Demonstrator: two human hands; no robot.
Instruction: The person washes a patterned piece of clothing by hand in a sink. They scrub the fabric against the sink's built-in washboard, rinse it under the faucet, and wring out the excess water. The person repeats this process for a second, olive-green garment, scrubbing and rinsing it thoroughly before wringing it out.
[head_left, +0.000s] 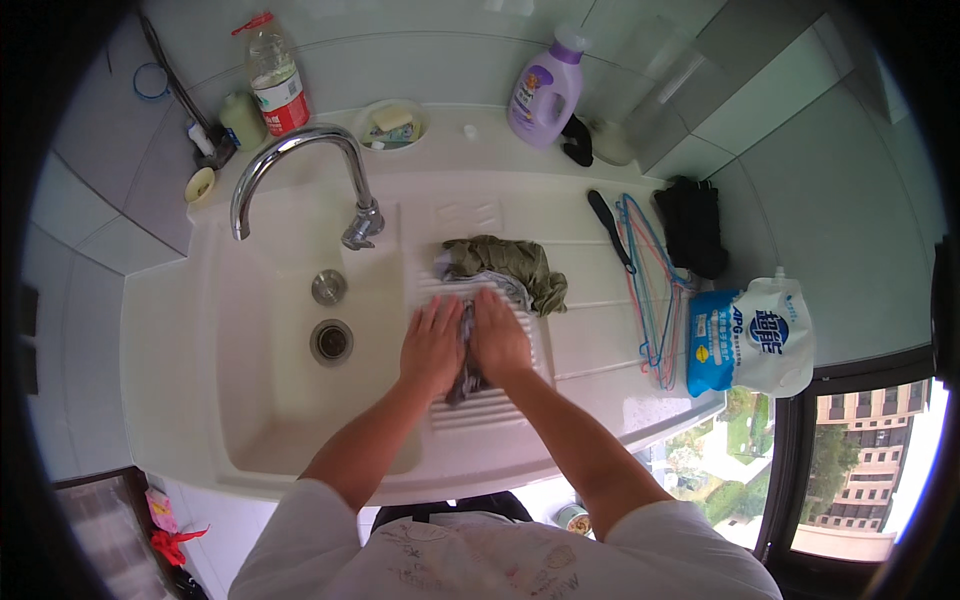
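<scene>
Both hands press on a dark, wet-looking cloth (469, 360) laid over the ridged washboard (480, 417) moulded into the white laundry sink. My left hand (433, 345) lies flat on the cloth's left side, fingers pointing away from me. My right hand (498, 337) rests along its right side, close beside the left. Most of the cloth is hidden beneath my palms and fingers. Just beyond my fingertips lies a crumpled olive-green garment (506, 259), with some pale grey fabric under its near edge.
Left are the sink basin (262, 375) and chrome faucet (300, 139). Clothes hangers (652, 292), a black-handled tool (609, 225), black cloth (690, 229) and a detergent pouch (750, 337) lie right. Behind stand a purple detergent bottle (546, 94), soap dish (392, 124) and plastic bottle (276, 82).
</scene>
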